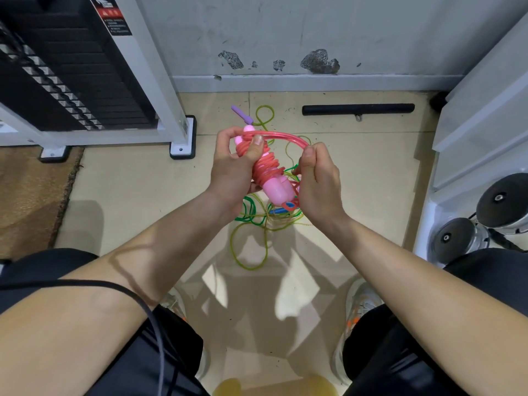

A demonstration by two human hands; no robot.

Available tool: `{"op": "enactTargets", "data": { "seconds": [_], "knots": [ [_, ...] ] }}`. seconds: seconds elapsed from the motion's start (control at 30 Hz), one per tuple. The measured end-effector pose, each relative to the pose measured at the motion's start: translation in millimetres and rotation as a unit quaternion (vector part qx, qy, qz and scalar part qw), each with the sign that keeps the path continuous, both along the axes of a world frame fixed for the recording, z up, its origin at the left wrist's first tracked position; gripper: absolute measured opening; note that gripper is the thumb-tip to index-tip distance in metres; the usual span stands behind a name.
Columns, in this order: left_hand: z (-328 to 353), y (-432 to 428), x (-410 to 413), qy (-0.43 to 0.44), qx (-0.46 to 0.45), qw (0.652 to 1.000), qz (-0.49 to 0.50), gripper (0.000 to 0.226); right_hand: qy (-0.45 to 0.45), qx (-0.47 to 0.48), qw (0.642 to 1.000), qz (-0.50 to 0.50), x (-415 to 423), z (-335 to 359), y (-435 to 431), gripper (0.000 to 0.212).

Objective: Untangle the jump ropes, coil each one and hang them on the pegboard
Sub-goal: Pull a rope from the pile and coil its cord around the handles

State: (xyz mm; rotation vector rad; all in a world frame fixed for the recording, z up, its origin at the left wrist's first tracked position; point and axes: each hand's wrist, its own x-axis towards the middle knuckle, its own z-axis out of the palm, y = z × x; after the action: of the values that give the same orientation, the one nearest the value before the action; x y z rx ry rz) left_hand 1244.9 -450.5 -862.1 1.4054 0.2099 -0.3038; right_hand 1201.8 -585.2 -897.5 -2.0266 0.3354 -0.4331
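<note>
My left hand (237, 164) grips the pink jump rope (271, 178), its red cord wound in coils around the two pink handles held together. A free loop of that cord arches rightward to my right hand (317, 178), which pinches it between curled fingers. On the floor below lies a tangle of green and yellow-green ropes (257, 221) with a blue handle (275, 210) in it. A purple handle (242, 114) lies farther back beside a green loop. No pegboard is in view.
A weight-stack machine (71, 75) on a white frame stands at the left, with a brown mat (31, 195) beside it. A black bar (358, 109) lies by the wall. A white rack with dumbbells (483, 221) is at the right. My knees and shoes frame the beige tiles.
</note>
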Motion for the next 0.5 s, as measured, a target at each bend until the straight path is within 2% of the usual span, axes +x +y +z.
{"op": "enactTargets", "data": {
  "seconds": [0.13,0.23,0.33,0.43,0.5],
  "knots": [
    [-1,2,1,0.005,-0.002,1.000,0.009,0.023,0.018,0.017,1.000,-0.012,-2,-5,6,0.042],
    [-1,1,-1,0.016,-0.007,1.000,0.002,0.026,0.043,0.006,0.999,-0.021,-1,2,3,0.037],
    [-1,1,-2,0.019,-0.005,1.000,-0.001,0.027,0.032,-0.031,0.998,0.033,-2,8,-3,0.025],
    [-2,2,-1,0.028,-0.003,1.000,-0.004,0.028,0.003,-0.050,0.996,0.068,-2,4,-8,0.026],
    [-2,2,0,0.034,-0.007,0.999,-0.006,0.029,0.024,-0.025,0.998,0.058,1,3,-8,0.033]
  ]
}}
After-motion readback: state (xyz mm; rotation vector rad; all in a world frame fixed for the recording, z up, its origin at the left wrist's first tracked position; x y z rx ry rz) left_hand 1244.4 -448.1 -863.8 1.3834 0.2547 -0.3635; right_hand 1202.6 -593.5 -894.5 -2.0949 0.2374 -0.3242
